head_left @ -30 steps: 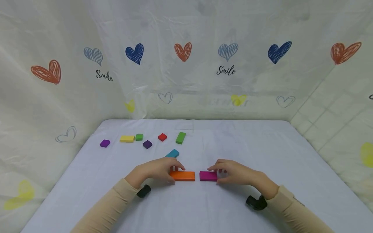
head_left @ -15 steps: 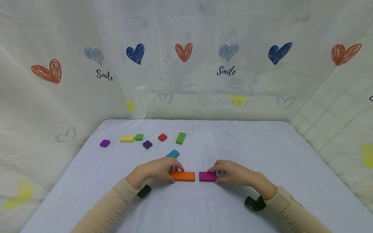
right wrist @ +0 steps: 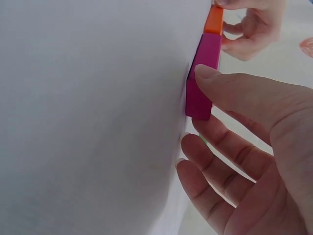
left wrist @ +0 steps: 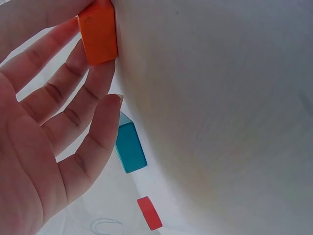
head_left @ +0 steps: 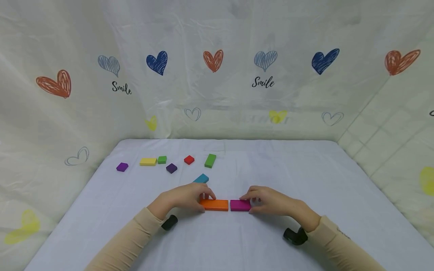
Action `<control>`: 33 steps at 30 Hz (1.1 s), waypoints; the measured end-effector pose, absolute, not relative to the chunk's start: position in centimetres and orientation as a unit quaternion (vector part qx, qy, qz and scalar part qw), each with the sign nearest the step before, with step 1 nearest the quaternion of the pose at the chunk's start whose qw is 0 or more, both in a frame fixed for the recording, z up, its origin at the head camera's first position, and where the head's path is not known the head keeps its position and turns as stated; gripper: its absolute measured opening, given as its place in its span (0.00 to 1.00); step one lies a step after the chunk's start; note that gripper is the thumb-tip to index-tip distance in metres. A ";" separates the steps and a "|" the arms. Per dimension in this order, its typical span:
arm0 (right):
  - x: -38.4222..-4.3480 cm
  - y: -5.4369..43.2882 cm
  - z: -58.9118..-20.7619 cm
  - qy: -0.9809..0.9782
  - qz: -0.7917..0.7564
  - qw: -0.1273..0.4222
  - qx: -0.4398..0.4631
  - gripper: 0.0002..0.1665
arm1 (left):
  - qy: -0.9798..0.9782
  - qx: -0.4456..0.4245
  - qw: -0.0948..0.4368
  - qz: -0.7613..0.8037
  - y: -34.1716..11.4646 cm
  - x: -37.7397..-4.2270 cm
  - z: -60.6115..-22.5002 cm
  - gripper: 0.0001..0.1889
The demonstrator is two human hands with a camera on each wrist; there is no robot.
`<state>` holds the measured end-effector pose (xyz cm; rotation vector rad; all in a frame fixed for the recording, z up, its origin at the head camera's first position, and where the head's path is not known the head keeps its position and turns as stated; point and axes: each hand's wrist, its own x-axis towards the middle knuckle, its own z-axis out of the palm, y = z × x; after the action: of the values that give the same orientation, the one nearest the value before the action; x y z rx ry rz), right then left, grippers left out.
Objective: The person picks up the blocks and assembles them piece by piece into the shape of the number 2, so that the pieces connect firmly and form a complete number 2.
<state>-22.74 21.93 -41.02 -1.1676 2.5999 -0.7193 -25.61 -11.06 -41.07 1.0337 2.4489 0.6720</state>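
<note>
Near the middle of the table, my left hand (head_left: 185, 197) grips an orange block (head_left: 217, 205) by its left end, thumb on the near side and fingers on the far side. My right hand (head_left: 272, 201) pinches a magenta block (head_left: 240, 205) at its right end the same way. Both blocks lie flat on the white cloth, end to end in one line, with a thin gap between them in the head view. A teal block (head_left: 202, 178) lies just beyond the left hand, partly hidden by it; the left wrist view also shows this teal block (left wrist: 130, 147).
Farther back lie a purple block (head_left: 122, 166), a yellow block (head_left: 148, 161), a small green block (head_left: 162, 159), a dark purple block (head_left: 171, 168), a red block (head_left: 189, 160) and a longer green block (head_left: 210, 160). A white curtain with printed hearts stands behind the table.
The magenta block has slid left in my right hand and the orange block slightly right in my left. The gap between them has narrowed.
</note>
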 end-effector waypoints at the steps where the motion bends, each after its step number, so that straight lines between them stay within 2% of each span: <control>1: -22.7 21.9 -41.0 0.880 -0.243 0.102 -0.395 0.22 | 0.875 0.371 0.198 0.240 -11.1 -25.6 -41.1 0.20; 33: -22.6 21.3 -40.7 0.880 -0.238 0.098 -0.398 0.21 | 0.877 0.366 0.199 0.241 -11.0 -25.7 -41.0 0.20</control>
<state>-22.61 21.33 -40.71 -1.1786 2.6047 -0.7036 -25.66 -11.00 -41.05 1.0225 2.4526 0.6740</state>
